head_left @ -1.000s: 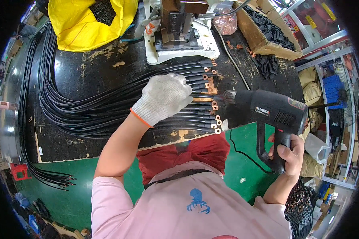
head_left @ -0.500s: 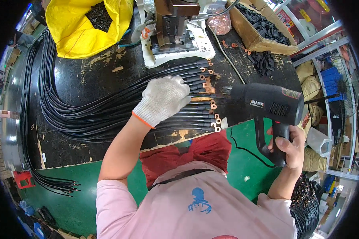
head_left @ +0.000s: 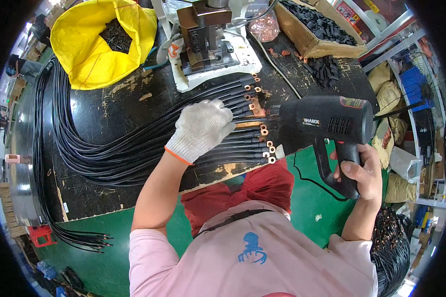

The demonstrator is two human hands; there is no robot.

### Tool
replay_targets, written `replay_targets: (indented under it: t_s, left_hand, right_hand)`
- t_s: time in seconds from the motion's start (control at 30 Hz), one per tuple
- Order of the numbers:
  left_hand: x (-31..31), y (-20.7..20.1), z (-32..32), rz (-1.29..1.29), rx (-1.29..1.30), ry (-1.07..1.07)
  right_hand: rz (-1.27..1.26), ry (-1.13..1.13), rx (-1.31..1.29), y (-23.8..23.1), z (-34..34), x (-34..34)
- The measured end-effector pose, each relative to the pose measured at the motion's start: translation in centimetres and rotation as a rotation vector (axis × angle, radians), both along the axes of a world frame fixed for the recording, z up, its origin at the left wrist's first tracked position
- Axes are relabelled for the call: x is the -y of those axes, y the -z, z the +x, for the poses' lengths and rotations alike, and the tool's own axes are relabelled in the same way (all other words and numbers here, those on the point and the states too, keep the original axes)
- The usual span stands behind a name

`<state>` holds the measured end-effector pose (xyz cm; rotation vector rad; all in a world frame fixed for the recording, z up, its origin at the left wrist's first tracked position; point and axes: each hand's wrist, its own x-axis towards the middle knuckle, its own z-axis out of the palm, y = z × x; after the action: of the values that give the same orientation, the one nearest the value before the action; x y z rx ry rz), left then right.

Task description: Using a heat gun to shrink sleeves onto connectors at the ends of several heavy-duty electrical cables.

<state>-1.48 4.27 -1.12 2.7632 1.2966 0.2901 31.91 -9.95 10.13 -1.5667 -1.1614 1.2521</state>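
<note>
My left hand (head_left: 203,127), in a white knit glove with an orange cuff, is closed over a row of black cables (head_left: 148,129). Its curled fingers grip a cable near the end; the exact hold is hidden under the glove. Copper ring lugs (head_left: 264,129) with black sleeves tip the cables, lined up toward the right. Bare, my right hand (head_left: 362,173) is wrapped round the handle of a black heat gun (head_left: 332,119). The gun lies level, its nozzle pointing left, close to the lug ends beside my left hand.
A white-based press (head_left: 213,59) stands behind the cables. At the far left is a yellow bag (head_left: 79,47) of small dark parts. A cardboard box (head_left: 327,48) of black sleeves sits at the far right, with a loose pile (head_left: 324,72) before it. More cables (head_left: 389,247) are bundled at lower right.
The heat gun has shifted slightly left, its nozzle nearer the cable ends. My left hand keeps its hold on the cable. The whole view has tilted a little.
</note>
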Motion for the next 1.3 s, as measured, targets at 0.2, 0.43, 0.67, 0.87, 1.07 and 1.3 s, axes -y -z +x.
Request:
replay_targets:
  t_s: [0.2, 0.43, 0.67, 0.87, 1.07, 1.3]
  left_hand:
    - [0.0, -0.2, 0.0, -0.024, 0.018, 0.011]
    - [0.1, -0.6, 0.1, -0.073, -0.006, -0.011]
    - [0.2, -0.7, 0.2, -0.081, 0.027, -0.025]
    - [0.2, -0.8, 0.2, -0.076, 0.020, -0.026]
    - [0.1, -1.0, 0.3, -0.106, -0.012, -0.038]
    - [0.2, -0.9, 0.1, -0.084, 0.010, -0.031]
  right_hand:
    - [-0.019, -0.028, 0.011, -0.4, -0.3, -0.1]
    - [-0.009, -0.020, 0.081, -0.7, 0.3, -0.1]
    - [-0.004, -0.007, 0.090, -0.7, 1.2, 0.5]
    - [-0.001, -0.018, 0.074, -1.0, 1.1, 0.6]
    - [0.021, -0.042, 0.020, -0.6, 0.9, 0.2]
    - [0.006, -0.076, -0.021, -0.8, -0.1, -0.1]
